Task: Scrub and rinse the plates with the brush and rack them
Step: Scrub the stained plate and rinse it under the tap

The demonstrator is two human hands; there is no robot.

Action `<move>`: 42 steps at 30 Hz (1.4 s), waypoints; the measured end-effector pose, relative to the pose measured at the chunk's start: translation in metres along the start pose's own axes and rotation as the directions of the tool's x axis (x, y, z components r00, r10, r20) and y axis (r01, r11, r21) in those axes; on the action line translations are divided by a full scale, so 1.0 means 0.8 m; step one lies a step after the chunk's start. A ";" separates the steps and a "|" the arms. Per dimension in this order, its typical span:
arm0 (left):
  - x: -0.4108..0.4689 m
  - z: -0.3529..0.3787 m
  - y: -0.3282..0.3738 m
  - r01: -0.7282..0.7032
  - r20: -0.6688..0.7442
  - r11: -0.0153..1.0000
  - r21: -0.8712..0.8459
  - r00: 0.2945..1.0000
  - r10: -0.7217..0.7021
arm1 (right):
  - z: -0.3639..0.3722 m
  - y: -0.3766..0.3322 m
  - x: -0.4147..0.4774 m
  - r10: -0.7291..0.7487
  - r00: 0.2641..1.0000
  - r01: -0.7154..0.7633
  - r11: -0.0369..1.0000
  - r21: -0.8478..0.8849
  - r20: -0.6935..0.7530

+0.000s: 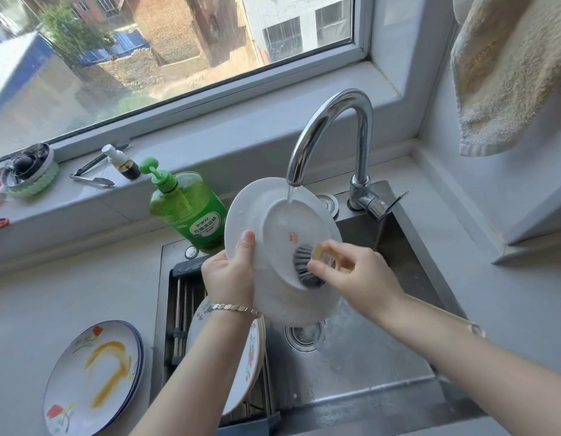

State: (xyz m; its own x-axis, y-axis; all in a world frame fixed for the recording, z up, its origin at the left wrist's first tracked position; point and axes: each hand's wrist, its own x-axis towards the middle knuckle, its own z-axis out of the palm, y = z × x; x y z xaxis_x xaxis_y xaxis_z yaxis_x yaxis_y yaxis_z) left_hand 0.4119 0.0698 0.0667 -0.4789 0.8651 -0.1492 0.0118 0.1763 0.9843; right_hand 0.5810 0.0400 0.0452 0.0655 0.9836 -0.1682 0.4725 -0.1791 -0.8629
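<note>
My left hand (230, 273) grips the left rim of a white plate (273, 215), held tilted over the sink with its underside facing me. Water from the chrome tap (329, 133) runs onto the plate's upper part. My right hand (356, 280) holds a brush (306, 269) by its pale handle, and the grey bristles press against the plate's base. Washed plates (251, 357) stand in the roll-up rack (181, 313) over the sink's left side. A stack of dirty plates (90, 379) smeared with yellow sauce lies on the counter at the left.
A green dish-soap pump bottle (186, 209) stands behind the sink. Tongs (92, 174), a small spray bottle (122, 162) and a lidded container (29, 174) sit on the windowsill. A towel (505, 73) hangs at the upper right. The sink drain (304, 336) lies below the plate.
</note>
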 end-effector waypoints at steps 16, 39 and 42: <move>-0.009 -0.004 0.000 -0.100 0.196 0.944 0.315 0.980 0.038 | -0.016 -0.034 0.056 0.021 0.998 -0.026 0.997 -0.070 -0.062; -0.007 0.001 -0.008 -0.069 0.209 0.929 0.363 0.978 -0.009 | -0.017 -0.058 0.086 0.004 0.999 0.007 0.966 -0.260 0.045; -0.007 0.005 -0.009 -0.053 0.202 0.929 0.366 0.979 -0.024 | -0.005 -0.063 0.081 -0.070 0.997 0.078 0.958 -0.276 0.038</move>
State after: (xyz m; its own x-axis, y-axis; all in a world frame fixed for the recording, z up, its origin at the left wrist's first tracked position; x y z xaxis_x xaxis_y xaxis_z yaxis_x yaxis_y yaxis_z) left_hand 0.4181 0.0655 0.0602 -0.2918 0.9377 -0.1884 0.3578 0.2897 0.8877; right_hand 0.5652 0.1127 0.0798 -0.0014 0.9921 -0.1251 0.7001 -0.0884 -0.7085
